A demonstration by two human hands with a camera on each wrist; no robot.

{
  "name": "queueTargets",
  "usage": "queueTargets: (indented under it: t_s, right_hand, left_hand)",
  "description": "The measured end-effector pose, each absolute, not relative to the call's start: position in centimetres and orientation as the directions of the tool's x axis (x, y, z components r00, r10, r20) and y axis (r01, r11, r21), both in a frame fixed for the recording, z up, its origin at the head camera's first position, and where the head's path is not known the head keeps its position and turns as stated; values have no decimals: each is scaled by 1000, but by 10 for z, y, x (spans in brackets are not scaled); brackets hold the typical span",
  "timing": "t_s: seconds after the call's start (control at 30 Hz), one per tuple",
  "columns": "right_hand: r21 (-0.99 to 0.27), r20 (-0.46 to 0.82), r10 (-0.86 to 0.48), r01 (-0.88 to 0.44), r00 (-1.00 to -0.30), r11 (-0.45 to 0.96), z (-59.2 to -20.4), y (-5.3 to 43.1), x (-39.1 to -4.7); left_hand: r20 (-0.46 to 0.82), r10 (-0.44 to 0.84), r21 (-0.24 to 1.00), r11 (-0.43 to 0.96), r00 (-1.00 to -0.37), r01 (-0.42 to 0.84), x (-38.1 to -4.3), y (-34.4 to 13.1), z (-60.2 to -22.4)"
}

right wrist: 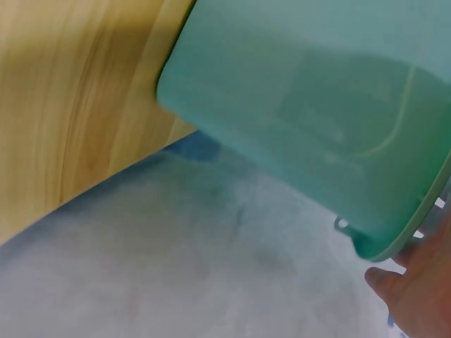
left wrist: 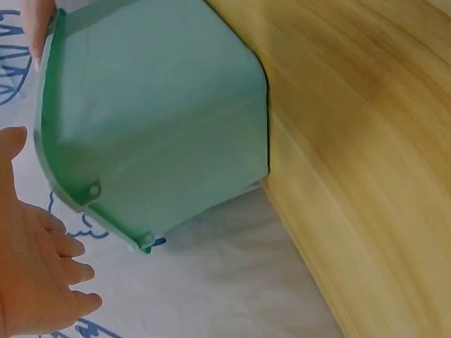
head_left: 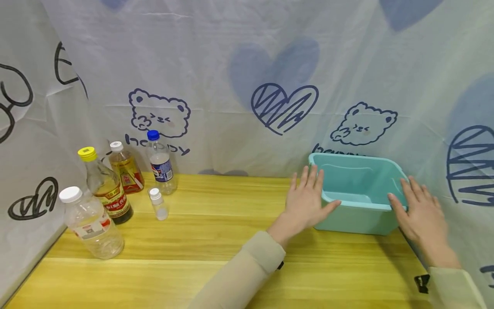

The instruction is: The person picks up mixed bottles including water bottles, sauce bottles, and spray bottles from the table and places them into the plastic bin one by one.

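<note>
A teal plastic bin [head_left: 356, 219] stands on the wooden table at the right, against the back curtain, with its inside bare. My left hand [head_left: 305, 197] is by the bin's left front corner, fingers straight and spread, thumb pointing toward the front rim. In the left wrist view this hand [left wrist: 39, 271] shows a gap between it and the bin's rim [left wrist: 46, 134]. At the opposite end, my right hand [head_left: 422, 214] has its fingers extended beside the right rim. The right wrist view has the right hand [right wrist: 426, 282] right at the rim, its fingers partly hidden behind it.
Several bottles stand at the table's left: a large clear jar [head_left: 94, 227] with a white cap, a yellow-capped sauce bottle [head_left: 112, 193], a white-capped bottle [head_left: 127, 169], a blue-capped Pepsi bottle [head_left: 162, 167] and a small white-capped bottle [head_left: 158, 206]. A printed curtain [head_left: 216, 128] hangs behind.
</note>
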State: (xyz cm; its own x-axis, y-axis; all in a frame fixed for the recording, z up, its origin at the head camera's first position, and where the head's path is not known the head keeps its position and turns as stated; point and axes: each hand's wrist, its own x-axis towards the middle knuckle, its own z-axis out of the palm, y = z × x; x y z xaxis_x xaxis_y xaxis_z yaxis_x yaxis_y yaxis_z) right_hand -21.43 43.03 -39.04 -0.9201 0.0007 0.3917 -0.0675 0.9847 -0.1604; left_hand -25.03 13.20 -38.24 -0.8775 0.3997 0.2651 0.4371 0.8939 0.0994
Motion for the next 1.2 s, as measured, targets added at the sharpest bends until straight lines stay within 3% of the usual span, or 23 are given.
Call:
queueTargets:
  t_s: [0.67,1.2]
  right_hand:
    - [-185,283,-12,-66,-959,980,-388,453,-215]
    - [-193,273,-36,-91,-961,977,-387,452,-213]
  left_hand:
    - [223,397,70,904,-890,421,-258,149,-393]
    - [218,414,76,896,-884,438,-258,146,-393]
